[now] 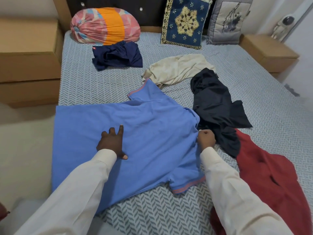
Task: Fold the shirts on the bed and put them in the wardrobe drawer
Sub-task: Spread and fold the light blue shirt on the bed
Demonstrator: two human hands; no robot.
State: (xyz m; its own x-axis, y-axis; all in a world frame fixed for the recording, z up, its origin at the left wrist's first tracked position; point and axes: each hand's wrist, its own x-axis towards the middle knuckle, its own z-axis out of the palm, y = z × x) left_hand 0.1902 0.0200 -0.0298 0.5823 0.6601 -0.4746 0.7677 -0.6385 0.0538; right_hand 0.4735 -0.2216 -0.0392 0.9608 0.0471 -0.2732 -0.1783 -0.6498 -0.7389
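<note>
A light blue polo shirt (144,133) lies spread flat across the near left of the bed (271,107), its hem hanging over the left edge. My left hand (111,141) presses flat on its middle with fingers spread. At the shirt's collar end, my right hand (205,138) is closed on the fabric. A black shirt (215,106) lies crumpled just right of the collar. Further right and nearer lies a red shirt (271,175). A cream shirt (177,68) and a navy shirt (116,55) lie further up the bed.
A tied pink and orange bundle (105,25), a blue patterned cushion (185,22) and a grey cushion (228,19) lean at the headboard. Brown bedside units stand at the left (28,51) and right (269,51). The floor (25,141) shows on the left.
</note>
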